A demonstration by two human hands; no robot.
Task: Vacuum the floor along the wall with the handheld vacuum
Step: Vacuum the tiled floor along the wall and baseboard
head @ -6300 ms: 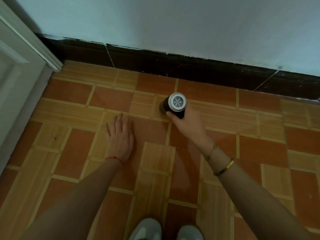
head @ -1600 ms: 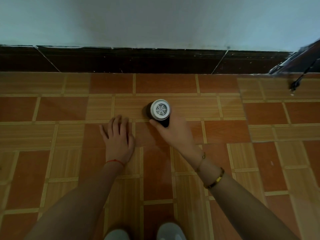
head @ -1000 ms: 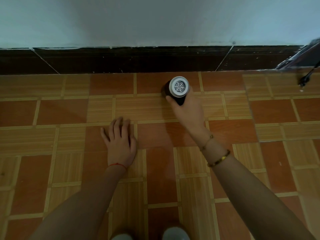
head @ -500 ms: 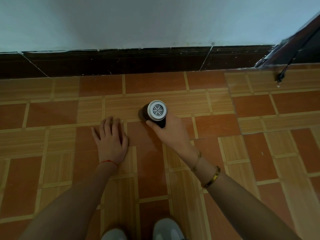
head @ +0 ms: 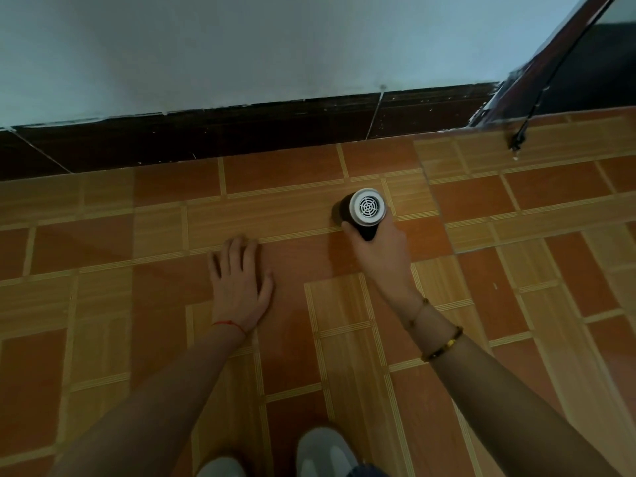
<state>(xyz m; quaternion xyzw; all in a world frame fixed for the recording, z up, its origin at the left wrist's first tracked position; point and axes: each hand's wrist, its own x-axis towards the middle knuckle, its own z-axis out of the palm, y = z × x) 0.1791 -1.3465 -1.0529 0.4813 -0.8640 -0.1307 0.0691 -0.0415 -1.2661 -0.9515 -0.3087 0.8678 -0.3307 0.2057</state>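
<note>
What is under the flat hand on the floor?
Under the left hand you can see only orange floor tiles around its edges. The hand lies flat and covers the spot beneath, so anything there stays hidden. The right hand holds the vacuum.

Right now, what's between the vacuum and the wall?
Only bare floor tiles between the vacuum and the dark skirting under the wall, head view.
</note>
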